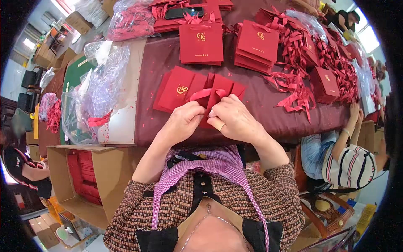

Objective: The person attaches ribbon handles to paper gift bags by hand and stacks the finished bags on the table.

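At the table's near edge, both hands are closed on a red paper gift bag (214, 90). My left hand (184, 119) pinches its left side, next to a loop of red ribbon (201, 95). My right hand (233, 117) grips the right side, with a tan band round one finger. My fingertips nearly meet, and what lies between them is partly hidden. Under and left of the bag lie more flat red bags with a gold emblem (181, 90).
Stacked red bags (201, 44) and another stack (257, 46) lie farther back. Ribboned bags (308, 50) heap up at right. Clear plastic wrap (105, 71) covers the left side. A cardboard box (111, 180) with red bags stands below left. Another person's hands (354, 117) are at right.
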A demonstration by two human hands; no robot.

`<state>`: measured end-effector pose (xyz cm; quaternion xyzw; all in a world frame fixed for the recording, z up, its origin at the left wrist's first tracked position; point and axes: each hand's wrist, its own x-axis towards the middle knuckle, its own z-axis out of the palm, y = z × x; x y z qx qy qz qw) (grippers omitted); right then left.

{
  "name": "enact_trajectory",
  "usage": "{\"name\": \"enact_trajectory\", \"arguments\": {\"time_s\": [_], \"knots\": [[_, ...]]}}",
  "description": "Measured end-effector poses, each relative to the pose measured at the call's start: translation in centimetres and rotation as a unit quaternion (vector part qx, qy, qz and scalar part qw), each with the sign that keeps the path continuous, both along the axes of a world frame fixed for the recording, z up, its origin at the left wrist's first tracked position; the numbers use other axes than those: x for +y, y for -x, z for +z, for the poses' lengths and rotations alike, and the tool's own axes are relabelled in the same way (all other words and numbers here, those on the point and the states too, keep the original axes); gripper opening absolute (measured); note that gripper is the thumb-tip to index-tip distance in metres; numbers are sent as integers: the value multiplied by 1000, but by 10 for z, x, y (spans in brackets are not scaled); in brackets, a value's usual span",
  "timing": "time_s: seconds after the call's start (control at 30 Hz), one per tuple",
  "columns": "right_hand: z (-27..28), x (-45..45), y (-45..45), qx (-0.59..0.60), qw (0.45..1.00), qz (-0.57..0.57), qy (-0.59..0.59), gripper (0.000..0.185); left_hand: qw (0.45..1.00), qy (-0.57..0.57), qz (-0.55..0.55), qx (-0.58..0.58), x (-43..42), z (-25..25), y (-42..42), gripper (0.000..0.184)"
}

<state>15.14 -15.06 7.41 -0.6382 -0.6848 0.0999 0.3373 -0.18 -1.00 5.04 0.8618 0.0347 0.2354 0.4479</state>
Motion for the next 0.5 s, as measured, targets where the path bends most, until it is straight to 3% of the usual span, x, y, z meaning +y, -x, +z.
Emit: {"name": "enact_trajectory", "arguments": {"time_s": [0.07, 0.23, 0.3, 0.5], "knots": [[9, -4, -1, -50, 999, 3, 14, 16, 1000, 5, 10, 16, -1, -1, 0, 9], [27, -3, -5, -21, 997, -46, -60, 29, 1000, -7, 10, 7, -4, 0, 0, 9], [25, 3, -5, -127, 985, -17, -114, 30, 1000, 7, 2, 22, -6, -2, 1, 9], [11, 4, -13, -119, 988, 59, -73, 15, 994, 76, -6, 72, -2, -2, 6, 10]]}}
